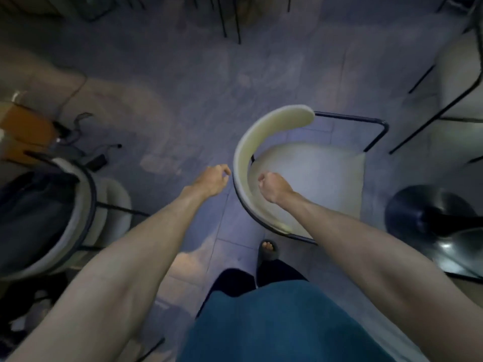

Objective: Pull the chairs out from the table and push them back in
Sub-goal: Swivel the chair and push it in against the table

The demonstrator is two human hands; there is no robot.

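Both hands curled, holding nothing. Left hand (215, 178) sits just outside the chair (313, 178) backrest (243, 142), right hand (274, 185) over the seat inside its curve (rim runs between them). Left looks nearer the rim. Chair stands out on the floor (183, 87).

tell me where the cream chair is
Head view, right of centre: the cream chair stands with its curved back between the left hand and right hand.
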